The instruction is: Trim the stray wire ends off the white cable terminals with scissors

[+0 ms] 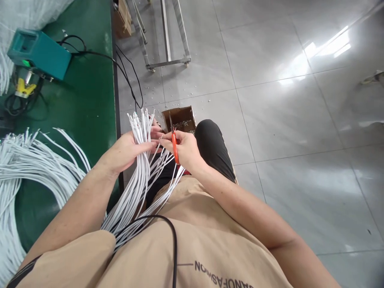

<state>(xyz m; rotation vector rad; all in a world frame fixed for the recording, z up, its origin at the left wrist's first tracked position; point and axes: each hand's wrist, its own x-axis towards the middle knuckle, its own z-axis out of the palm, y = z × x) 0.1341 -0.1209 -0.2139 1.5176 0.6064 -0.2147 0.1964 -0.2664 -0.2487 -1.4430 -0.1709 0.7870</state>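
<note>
Left hand (127, 150): forearm reaching up and inward from the lower left; fingers and thumb curled closed about a bundle of white wires (144, 158), tips projecting beyond the grip, lengths trailing back toward the body.

Right hand (186, 150): forearm slanting in from the lower right; closed on an orange-handled cutter (175, 148), point directed away from the body; thumb and fingertips brought together just beside the left fingers, near a few separated wires.

Worktop (93, 104): green, left of the left hand; bears a pile of white wires (45, 168) nearest that hand, and farther off a teal device (45, 52).

Cardboard box (180, 116): just beyond the right hand, small bits inside.

Floor (288, 128): grey tile, right of the right hand; metal frame (167, 36) beyond both hands.
</note>
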